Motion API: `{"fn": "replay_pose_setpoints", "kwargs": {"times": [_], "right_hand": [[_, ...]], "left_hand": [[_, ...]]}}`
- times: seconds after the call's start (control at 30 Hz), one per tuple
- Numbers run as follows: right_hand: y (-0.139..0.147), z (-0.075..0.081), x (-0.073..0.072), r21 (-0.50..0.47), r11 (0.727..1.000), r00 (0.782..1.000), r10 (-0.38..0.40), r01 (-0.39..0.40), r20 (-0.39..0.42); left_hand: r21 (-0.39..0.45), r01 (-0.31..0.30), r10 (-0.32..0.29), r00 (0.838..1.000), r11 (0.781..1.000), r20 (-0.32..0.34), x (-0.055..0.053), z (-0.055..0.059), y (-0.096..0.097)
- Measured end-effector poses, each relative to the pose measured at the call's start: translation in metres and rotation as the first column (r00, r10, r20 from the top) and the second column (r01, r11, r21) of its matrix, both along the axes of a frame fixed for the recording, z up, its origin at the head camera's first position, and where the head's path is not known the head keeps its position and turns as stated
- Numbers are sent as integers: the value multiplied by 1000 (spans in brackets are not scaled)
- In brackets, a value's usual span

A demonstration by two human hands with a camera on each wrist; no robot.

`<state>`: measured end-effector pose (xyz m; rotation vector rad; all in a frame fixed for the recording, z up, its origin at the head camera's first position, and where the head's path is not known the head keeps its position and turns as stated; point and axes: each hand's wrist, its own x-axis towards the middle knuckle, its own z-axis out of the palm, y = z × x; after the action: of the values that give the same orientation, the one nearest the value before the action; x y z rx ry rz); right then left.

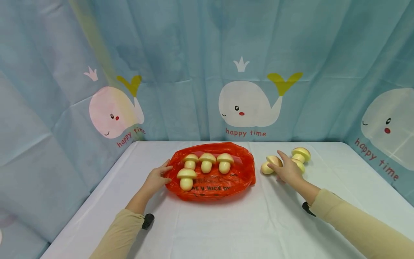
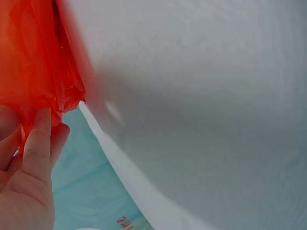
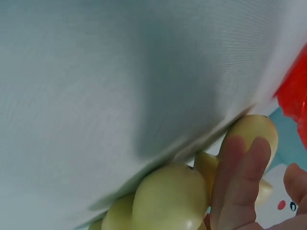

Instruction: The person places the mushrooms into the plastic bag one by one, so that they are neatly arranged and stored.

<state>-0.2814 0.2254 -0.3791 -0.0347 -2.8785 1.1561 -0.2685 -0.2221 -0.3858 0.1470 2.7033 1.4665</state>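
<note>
A red plastic bag (image 1: 210, 190) lies spread open on the table, with several pale yellow mushrooms (image 1: 207, 162) on it. At its left rim, my left hand (image 1: 158, 176) pinches the plastic; in the left wrist view the fingers (image 2: 37, 148) lie against the red film. To the right of the bag, my right hand (image 1: 289, 171) reaches over a loose mushroom (image 1: 266, 168). Fairly straight fingers (image 3: 244, 187) overlap that mushroom in the right wrist view, while the thumb stands apart. Two more mushrooms lie just beyond this hand, one of them (image 1: 301, 154) farther back.
A white cloth covers the table (image 1: 226, 230). Behind it and along both sides hangs a blue curtain (image 1: 181, 108) printed with whales. Each wrist wears a black strap device, such as the left one (image 1: 148, 221).
</note>
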Motion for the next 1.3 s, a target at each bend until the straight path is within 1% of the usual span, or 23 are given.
{"fn": "replay_pose_setpoints", "kwargs": {"times": [0.13, 0.37, 0.6, 0.8, 0.93, 1.1, 1.3], "right_hand": [[-2, -2, -3, -21, 1000, 999, -15, 16, 34], [-6, -4, -5, -62, 998, 999, -29, 31, 32], [-9, -5, -7, -80, 994, 996, -63, 68, 64], [-8, -6, -8, -111, 990, 995, -78, 85, 65], [-9, -6, -7, -121, 989, 996, -79, 84, 52], [-8, -1, -5, -152, 986, 997, -69, 73, 29], [-9, 14, 2, -167, 984, 998, -58, 58, 6]], "left_hand": [[-8, -5, 5, 1000, 1000, 3, 0, 0, 0], [-25, -8, 8, 1000, 1000, -4, 0, 0, 0], [-32, -7, 7, 1000, 999, -7, 2, 1, 0], [-28, -8, 8, 1000, 1000, -8, 2, 1, 1], [-27, -8, 8, 1000, 1000, -9, 2, 1, 1], [-24, -7, 7, 1000, 1000, -7, 2, 1, 1], [-26, -11, 11, 1000, 1000, -1, 3, 2, 1]]}}
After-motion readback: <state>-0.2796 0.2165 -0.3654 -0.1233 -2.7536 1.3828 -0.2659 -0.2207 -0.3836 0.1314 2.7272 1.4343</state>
